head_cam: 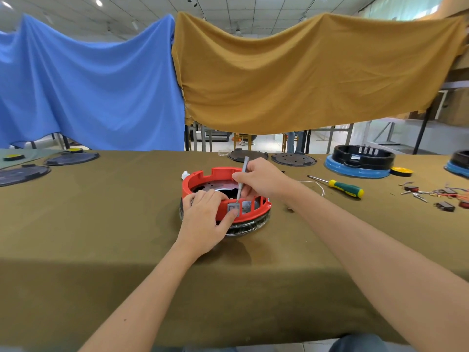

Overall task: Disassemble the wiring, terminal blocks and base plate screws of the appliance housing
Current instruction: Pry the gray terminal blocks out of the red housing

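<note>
I saw the red housing (225, 196) at the counter (101, 224) centre. My left hand (205, 219) gripped its near wall, thumb on a grey block (233, 207); my right hand (258, 179) pinched a slim grey tool (242, 179) above it. I feared the tip slipping into my thumb.

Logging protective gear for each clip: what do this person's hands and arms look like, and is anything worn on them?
Nothing is worn. The left hand and right hand are bare, with no gloves, rings, watch or wristband visible. Both forearms are uncovered right to the bottom of the picture; no sleeves show. A small dark spot marks the left forearm.
</note>
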`<action>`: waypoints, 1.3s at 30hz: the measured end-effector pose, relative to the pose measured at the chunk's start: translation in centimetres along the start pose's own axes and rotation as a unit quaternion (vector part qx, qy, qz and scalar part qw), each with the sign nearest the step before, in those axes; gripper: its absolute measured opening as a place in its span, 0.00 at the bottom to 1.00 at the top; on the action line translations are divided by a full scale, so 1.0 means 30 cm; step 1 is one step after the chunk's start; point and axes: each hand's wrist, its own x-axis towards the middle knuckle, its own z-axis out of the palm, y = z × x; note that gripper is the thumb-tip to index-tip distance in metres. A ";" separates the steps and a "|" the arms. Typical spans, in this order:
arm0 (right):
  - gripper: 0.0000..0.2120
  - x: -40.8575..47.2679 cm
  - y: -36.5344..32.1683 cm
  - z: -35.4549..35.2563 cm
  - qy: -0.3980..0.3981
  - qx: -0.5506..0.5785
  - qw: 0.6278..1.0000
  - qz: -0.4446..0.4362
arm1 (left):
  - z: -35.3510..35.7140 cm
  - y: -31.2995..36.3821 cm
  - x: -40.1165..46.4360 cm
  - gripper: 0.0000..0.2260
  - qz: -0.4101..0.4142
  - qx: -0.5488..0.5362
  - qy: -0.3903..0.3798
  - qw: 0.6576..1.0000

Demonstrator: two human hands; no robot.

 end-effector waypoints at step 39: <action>0.13 -0.073 0.007 0.038 0.051 -0.010 0.998 -0.044 | 0.012 -0.005 0.001 0.16 0.000 0.008 0.008 1.000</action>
